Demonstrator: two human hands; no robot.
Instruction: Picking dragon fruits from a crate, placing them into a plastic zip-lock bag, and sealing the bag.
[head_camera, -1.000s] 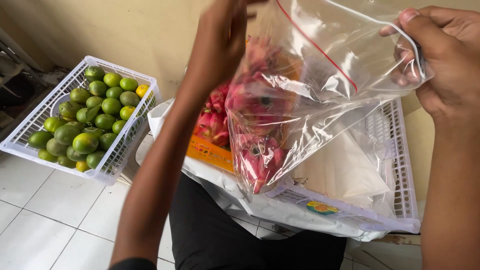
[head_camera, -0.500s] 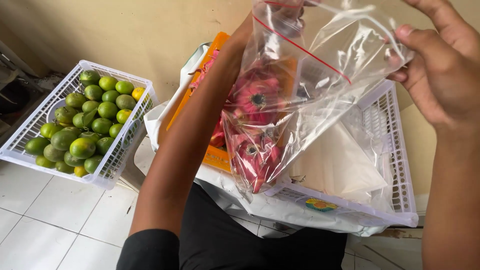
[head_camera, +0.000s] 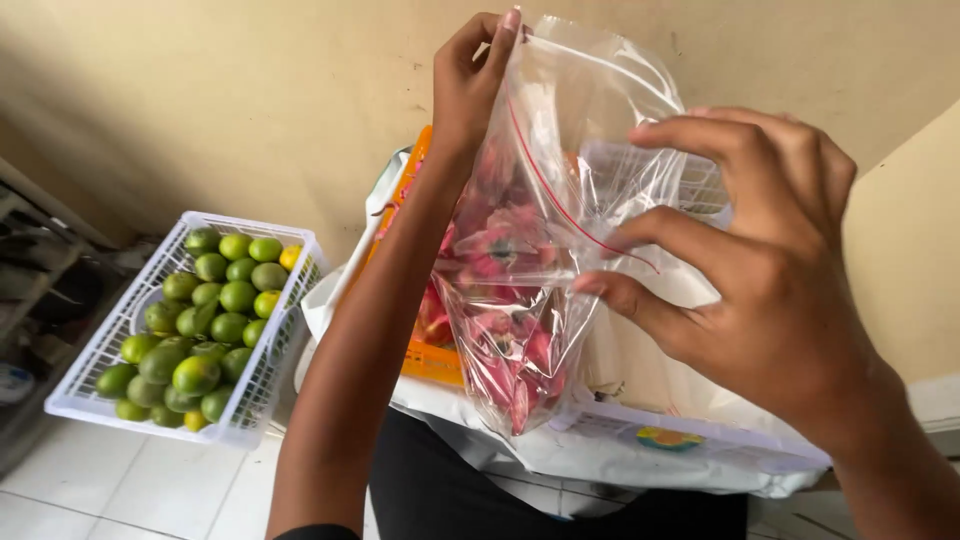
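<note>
A clear zip bag (head_camera: 560, 170) with a red seal line hangs upright in front of me, with pink dragon fruit (head_camera: 505, 330) in its lower half. My left hand (head_camera: 470, 85) pinches the bag's top left corner. My right hand (head_camera: 760, 270) reaches in from the right with fingers spread, its fingertips against the bag's side near the red line. Behind the bag sits an orange box (head_camera: 432, 362) with more pink fruit.
A white slotted basket (head_camera: 255, 410) full of green citrus (head_camera: 215, 320) stands at the left on the white tiled floor (head_camera: 130, 490). A white crate (head_camera: 690, 440) lined with white plastic sits on my lap. A beige wall rises behind.
The view tilted up. My right hand let go of the bag's top right edge and came down to its side. My left hand still holds the top left corner.
</note>
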